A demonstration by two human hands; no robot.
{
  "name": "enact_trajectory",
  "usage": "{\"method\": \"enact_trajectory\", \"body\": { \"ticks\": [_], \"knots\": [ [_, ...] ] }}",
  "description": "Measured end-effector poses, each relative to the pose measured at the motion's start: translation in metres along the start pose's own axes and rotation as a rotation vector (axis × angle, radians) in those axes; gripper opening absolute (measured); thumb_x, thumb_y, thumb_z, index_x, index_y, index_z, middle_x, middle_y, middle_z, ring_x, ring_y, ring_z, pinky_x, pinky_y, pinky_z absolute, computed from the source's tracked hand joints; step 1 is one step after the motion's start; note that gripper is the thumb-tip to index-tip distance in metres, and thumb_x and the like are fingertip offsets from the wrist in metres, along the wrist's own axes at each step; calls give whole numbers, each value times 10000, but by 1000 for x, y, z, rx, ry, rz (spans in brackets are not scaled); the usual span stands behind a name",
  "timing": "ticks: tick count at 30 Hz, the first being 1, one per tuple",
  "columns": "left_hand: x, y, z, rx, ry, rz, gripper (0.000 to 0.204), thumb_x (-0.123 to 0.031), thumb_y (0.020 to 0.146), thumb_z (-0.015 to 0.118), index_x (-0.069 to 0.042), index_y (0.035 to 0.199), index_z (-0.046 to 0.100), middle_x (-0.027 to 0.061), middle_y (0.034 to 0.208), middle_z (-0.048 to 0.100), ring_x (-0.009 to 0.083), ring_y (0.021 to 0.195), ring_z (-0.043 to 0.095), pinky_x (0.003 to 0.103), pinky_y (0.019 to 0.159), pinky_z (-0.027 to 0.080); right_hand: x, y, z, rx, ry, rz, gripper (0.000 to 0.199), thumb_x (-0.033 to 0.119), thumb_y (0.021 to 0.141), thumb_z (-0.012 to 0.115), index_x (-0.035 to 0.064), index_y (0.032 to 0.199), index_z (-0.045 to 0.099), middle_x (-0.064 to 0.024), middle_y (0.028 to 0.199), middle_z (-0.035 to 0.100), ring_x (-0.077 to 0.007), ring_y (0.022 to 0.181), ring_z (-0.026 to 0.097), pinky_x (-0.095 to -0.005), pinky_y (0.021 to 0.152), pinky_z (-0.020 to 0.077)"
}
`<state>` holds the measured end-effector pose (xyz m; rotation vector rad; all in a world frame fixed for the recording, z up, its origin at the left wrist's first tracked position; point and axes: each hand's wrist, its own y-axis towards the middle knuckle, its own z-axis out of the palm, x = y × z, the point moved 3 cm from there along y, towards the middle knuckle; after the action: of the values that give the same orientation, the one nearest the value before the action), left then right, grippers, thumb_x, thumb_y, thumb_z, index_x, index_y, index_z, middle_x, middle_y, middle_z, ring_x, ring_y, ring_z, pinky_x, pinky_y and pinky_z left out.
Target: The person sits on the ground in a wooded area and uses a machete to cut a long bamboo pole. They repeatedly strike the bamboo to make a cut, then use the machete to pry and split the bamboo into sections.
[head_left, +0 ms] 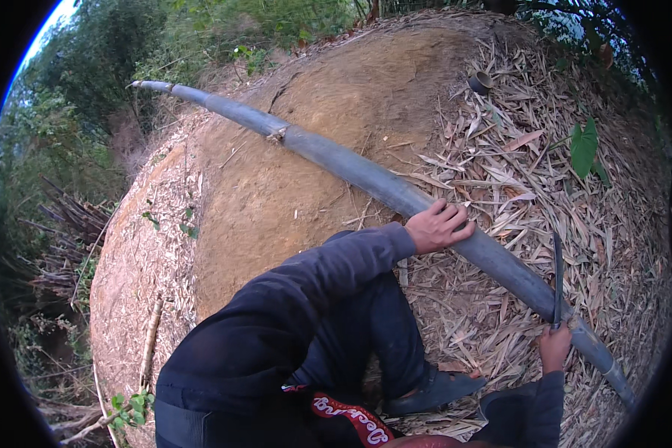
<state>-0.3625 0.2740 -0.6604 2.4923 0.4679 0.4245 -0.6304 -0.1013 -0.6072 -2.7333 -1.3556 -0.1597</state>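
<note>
A long grey bamboo pole (351, 168) lies across the ground from the upper left to the lower right. My left hand (439, 225) rests on top of the pole near its middle, fingers curled over it. My right hand (554, 349) grips the handle of a dark curved blade (558, 276), which stands upright with its edge against the pole near the lower right end. My dark sleeves and a sandalled foot (434, 392) show below.
Bare brown earth mound (276, 194) lies left of the pole. Dry bamboo leaves (515, 172) cover the ground on the right. A cut bamboo stump (480, 82) stands at the upper right. Green bushes and dry sticks (67, 239) border the left side.
</note>
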Motion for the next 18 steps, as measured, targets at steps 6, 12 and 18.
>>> {"method": "enact_trajectory", "body": {
  "ticks": [6, 12, 18],
  "knots": [
    [0, 2, 0, -8, -13, 5, 582, -272, 798, 685, -137, 1329, 487, 161, 1251, 582, 264, 1062, 608, 438, 904, 438, 5, -4, -2, -19, 25, 17, 267, 77, 847, 704, -96, 1031, 616, -272, 790, 697, -477, 842, 688, -530, 806, 523],
    [0, 2, -1, -23, 4, 3, 582, -282, 798, 689, -139, 1325, 489, 159, 1253, 582, 267, 1062, 609, 440, 907, 440, 13, -7, -9, -20, 11, 13, 265, 102, 856, 699, -93, 1014, 610, -283, 816, 693, -483, 862, 684, -528, 817, 522],
    [0, 2, 1, -46, 8, 6, 581, -289, 798, 692, -140, 1322, 489, 157, 1249, 584, 266, 1057, 610, 453, 913, 447, 3, 2, -21, 158, -65, 59, 337, 225, 852, 747, -87, 923, 640, -294, 825, 689, -486, 873, 686, -538, 805, 536]
  ]
}}
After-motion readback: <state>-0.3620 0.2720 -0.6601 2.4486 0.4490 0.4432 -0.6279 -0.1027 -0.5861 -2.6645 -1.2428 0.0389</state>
